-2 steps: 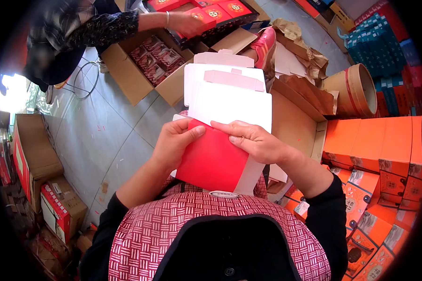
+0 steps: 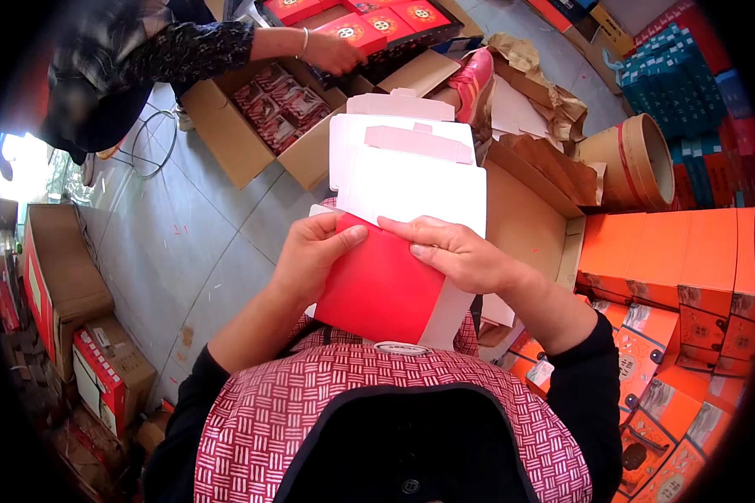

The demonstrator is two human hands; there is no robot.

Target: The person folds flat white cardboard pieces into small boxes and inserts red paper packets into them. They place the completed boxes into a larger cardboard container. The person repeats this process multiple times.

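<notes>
Over my lap lies a red cardboard piece (image 2: 382, 285), a flat panel with its red face up. My left hand (image 2: 317, 251) pinches its upper left corner between thumb and fingers. At its upper right edge my right hand (image 2: 457, 251) is closed, thumb and forefinger along the cardboard. Beneath and beyond it are unfolded white box blanks (image 2: 419, 184) with pale pink end flaps. Their lower parts are hidden by the red piece and my hands.
Orange boxes (image 2: 663, 243) are stacked at my right. An open carton (image 2: 533, 226) and a round drum (image 2: 625, 163) stand beyond. At the far left a co-worker's hand (image 2: 334, 54) is near red boxes (image 2: 386, 23), above a carton of small packets (image 2: 281, 109).
The co-worker's hand has shifted slightly down, away from the red boxes. My own hands and the red cardboard piece look the same.
</notes>
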